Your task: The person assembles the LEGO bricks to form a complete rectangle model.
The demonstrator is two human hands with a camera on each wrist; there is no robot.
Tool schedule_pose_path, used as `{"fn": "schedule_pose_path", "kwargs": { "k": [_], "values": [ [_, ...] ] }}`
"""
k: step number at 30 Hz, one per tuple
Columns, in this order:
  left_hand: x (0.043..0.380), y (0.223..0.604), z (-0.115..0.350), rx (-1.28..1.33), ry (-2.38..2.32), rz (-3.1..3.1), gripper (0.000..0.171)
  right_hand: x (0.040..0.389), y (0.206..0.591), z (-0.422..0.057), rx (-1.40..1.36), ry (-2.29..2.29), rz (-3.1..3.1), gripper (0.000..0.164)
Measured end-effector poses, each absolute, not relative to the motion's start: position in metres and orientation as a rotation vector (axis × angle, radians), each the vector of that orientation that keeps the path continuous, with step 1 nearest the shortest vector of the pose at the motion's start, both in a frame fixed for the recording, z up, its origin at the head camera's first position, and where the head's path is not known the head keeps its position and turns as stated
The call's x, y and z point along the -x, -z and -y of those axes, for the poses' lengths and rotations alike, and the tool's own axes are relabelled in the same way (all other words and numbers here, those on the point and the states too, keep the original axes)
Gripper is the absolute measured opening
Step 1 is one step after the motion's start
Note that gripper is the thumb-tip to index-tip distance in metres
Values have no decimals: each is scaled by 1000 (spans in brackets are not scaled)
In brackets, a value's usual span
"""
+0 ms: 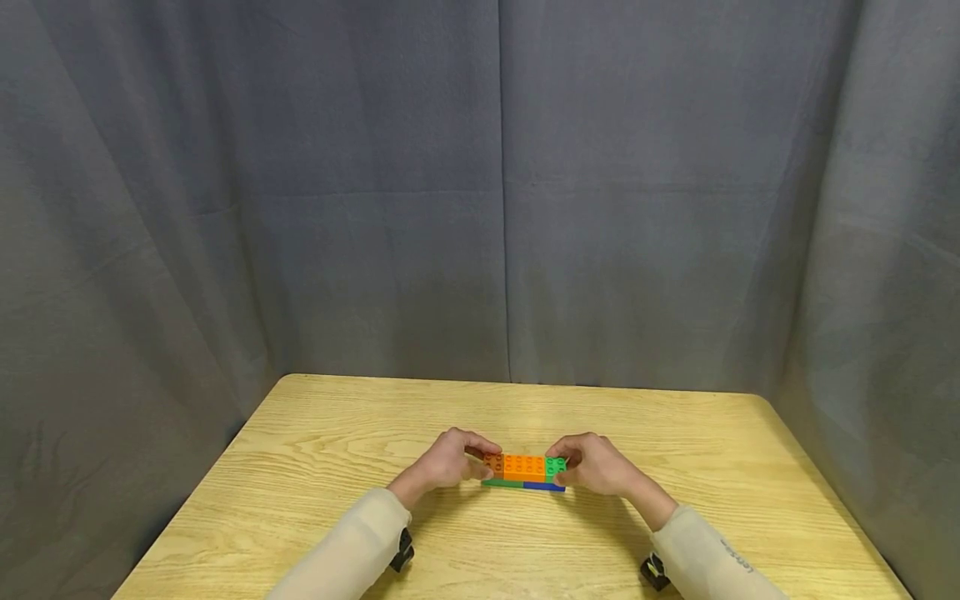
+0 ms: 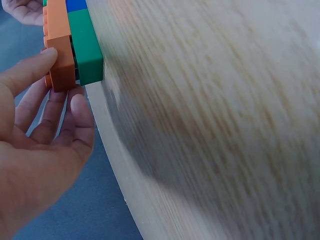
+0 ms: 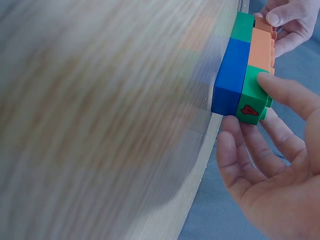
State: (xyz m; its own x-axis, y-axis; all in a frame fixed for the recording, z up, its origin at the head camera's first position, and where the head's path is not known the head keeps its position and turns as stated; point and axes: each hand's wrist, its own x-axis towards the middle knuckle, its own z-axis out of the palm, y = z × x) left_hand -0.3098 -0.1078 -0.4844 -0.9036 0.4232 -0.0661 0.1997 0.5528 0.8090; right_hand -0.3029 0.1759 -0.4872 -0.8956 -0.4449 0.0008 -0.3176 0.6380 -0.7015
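Observation:
A two-layer block of toy building bricks lies on the wooden table in front of the person. Its upper row has a darker orange-brown brick [image 2: 63, 67] at the left end, an orange brick [image 1: 525, 467] in the middle and a small green brick [image 3: 253, 92] marked with a red 4 at the right. Below them are a longer green brick [image 2: 89, 47] and a blue brick [image 3: 231, 75]. The left hand [image 1: 450, 460] pinches the orange-brown brick, with a thin dark gap under it in the left wrist view. At the other end, the right hand [image 1: 598, 467] grips the small green brick between thumb and fingers.
The light wooden table [image 1: 360, 417] has rounded far corners. Grey curtains [image 1: 375, 208] hang behind it and along both sides. A small black device [image 1: 402, 552] is strapped at the left wrist, another black device [image 1: 655, 572] at the right.

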Motion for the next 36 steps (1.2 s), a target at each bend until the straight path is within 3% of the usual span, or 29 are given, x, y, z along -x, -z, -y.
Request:
{"fn": "schedule_pose_path", "kwargs": {
  "k": [36],
  "values": [
    [312,484,105,-574,-1295,-2505,31,307,490,-177,609,1119,-2663,29]
  ]
}}
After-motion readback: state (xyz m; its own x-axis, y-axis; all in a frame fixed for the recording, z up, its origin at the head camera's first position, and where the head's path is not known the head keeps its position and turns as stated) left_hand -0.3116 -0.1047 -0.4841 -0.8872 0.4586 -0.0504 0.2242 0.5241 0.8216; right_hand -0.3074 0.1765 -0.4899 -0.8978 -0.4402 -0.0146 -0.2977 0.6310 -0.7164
